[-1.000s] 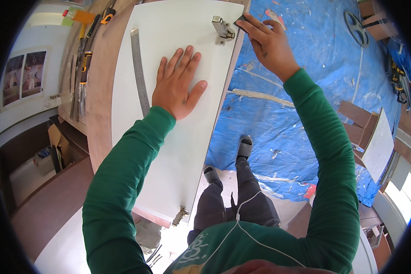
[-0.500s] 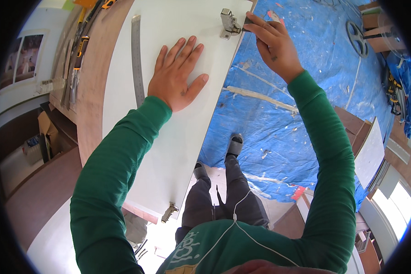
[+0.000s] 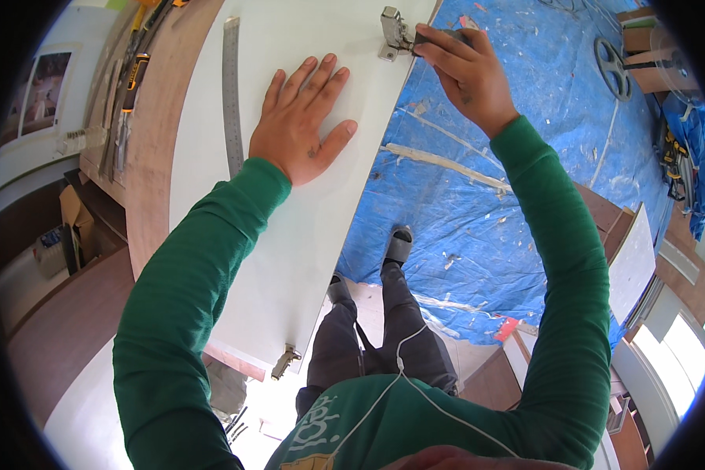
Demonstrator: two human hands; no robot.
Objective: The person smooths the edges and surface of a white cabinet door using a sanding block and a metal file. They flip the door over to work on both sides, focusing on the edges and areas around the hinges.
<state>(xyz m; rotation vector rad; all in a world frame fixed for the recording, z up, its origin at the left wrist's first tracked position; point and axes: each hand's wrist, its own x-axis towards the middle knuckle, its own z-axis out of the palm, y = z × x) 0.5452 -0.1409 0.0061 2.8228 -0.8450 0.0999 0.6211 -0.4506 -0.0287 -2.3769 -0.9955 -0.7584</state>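
My left hand (image 3: 301, 125) lies flat on a white panel (image 3: 266, 251), fingers spread. Beside it on the panel is a steel ruler (image 3: 231, 98). At the panel's far right edge, my right hand (image 3: 474, 86) pinches a dark flat piece (image 3: 423, 37), which may be folded sandpaper; the fingers hide much of it. The piece is at the edge, right by a metal cabinet hinge (image 3: 395, 35) fixed to the panel. Another cabinet hinge (image 3: 287, 362) sits at the near end of the same edge.
Under the panel is a wooden bench top (image 3: 153, 180), with a yellow-and-black tool (image 3: 137, 82) and other tools on its left. A blue tarp (image 3: 478, 227) covers the floor to the right. Boards (image 3: 633, 262) lean at the right, near a black wheel-shaped piece (image 3: 611, 69).
My right hand has shifted slightly with the dark piece, more of which now shows along the fingers. My left hand stays flat on the panel. The whole view has shifted a little.
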